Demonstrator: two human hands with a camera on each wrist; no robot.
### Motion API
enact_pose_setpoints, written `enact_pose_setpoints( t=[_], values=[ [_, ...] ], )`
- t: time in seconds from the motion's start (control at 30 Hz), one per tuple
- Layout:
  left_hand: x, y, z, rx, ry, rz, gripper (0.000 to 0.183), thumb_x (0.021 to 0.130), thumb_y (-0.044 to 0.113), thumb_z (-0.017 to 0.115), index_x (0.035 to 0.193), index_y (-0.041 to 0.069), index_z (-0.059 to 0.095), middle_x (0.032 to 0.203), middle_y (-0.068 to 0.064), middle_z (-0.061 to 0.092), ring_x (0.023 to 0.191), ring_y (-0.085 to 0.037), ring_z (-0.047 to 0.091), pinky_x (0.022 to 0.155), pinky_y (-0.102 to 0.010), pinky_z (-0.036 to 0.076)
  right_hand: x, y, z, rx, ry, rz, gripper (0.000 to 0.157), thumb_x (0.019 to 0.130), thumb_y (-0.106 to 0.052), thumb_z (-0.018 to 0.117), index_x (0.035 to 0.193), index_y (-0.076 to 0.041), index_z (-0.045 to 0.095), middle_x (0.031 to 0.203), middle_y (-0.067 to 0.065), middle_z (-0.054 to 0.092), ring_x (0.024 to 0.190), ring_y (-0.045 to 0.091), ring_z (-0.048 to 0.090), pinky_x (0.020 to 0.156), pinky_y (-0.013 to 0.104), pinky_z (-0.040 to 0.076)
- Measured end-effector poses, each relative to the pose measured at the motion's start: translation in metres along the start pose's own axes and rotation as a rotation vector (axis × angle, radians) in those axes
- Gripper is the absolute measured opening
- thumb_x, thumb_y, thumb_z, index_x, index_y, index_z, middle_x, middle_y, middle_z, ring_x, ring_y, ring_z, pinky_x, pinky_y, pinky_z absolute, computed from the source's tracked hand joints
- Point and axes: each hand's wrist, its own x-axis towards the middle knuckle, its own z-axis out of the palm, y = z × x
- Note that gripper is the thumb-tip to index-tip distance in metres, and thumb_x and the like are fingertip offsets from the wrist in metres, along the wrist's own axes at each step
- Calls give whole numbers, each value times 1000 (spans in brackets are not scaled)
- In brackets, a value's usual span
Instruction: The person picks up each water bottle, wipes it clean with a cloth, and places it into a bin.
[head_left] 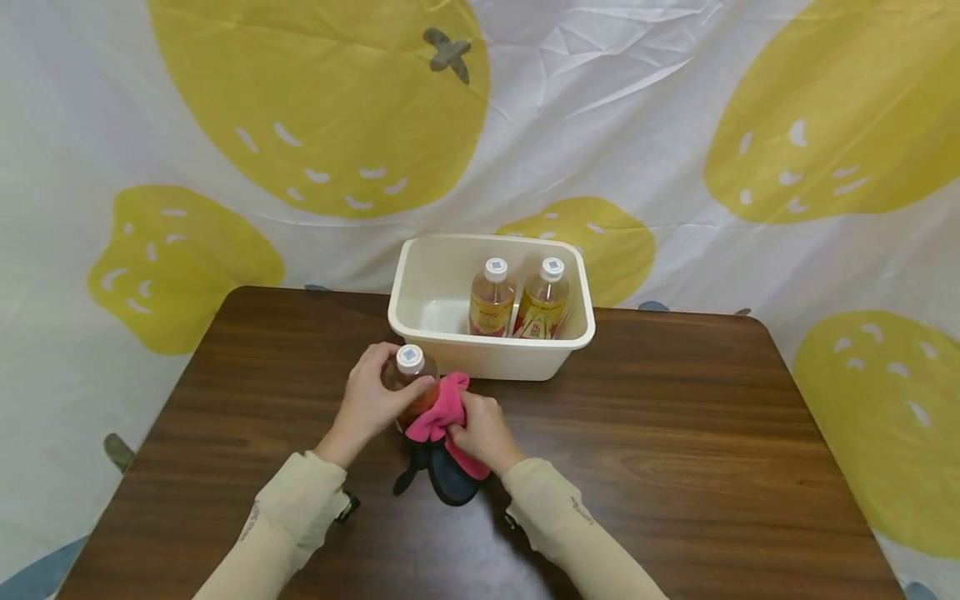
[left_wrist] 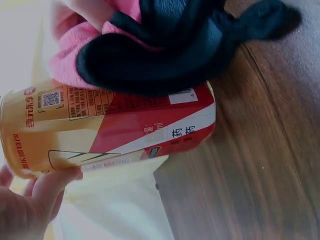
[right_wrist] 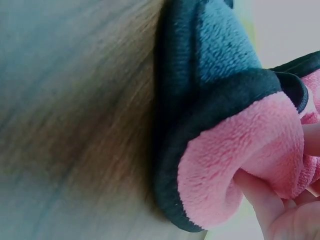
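In the head view my left hand (head_left: 375, 398) grips a drink bottle (head_left: 410, 375) with a white cap near its top, in front of the bin. The left wrist view shows the bottle's yellow and red label (left_wrist: 125, 120), with the left thumb and fingers (left_wrist: 47, 192) around its upper part. My right hand (head_left: 483, 427) holds a bunched pink cloth with dark edging (head_left: 447, 408) against the bottle's right side. A dark flap of the cloth hangs toward the tabletop. In the right wrist view the thumb presses into a fold of the fuzzy pink cloth (right_wrist: 240, 145).
Directly behind the hands stands a cream plastic bin (head_left: 487, 358). Two capped bottles stand in its right half, one bottle (head_left: 492, 302) left of another bottle (head_left: 545, 304). The brown wooden table (head_left: 675, 450) reaches back to a white curtain (head_left: 600, 142) with yellow fruit prints.
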Motion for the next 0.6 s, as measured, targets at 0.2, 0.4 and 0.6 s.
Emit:
enact_pose_setpoints(
  t=[0.2, 0.4, 0.6],
  values=[
    [-1, -4, -6, 8, -66, 46, 50, 66, 22, 80, 107, 3, 60, 97, -11, 52, 91, -24, 51, 75, -38, 44, -6, -5, -15, 32, 34, -32, 19, 65, -1, 70, 71, -12, 56, 61, -4, 51, 57, 11, 42, 53, 21, 36],
    [-1, -5, -15, -32, -168, 75, 53, 68, 17, 79, 107, 4, 45, 98, -13, 59, 84, -23, 56, 64, -32, 46, -4, -16, -39, 19, 58, -87, 18, 65, -4, 71, 70, -10, 55, 62, -3, 52, 58, 12, 42, 54, 22, 36],
    [5, -9, -22, -33, -246, 151, 43, 70, 11, 77, 106, 1, 56, 103, -12, 58, 92, -21, 54, 77, -37, 49, 6, -34, -57, 25, 95, -170, 15, 68, -5, 71, 76, -7, 59, 68, 1, 58, 61, 14, 47, 57, 25, 41]
  ],
)
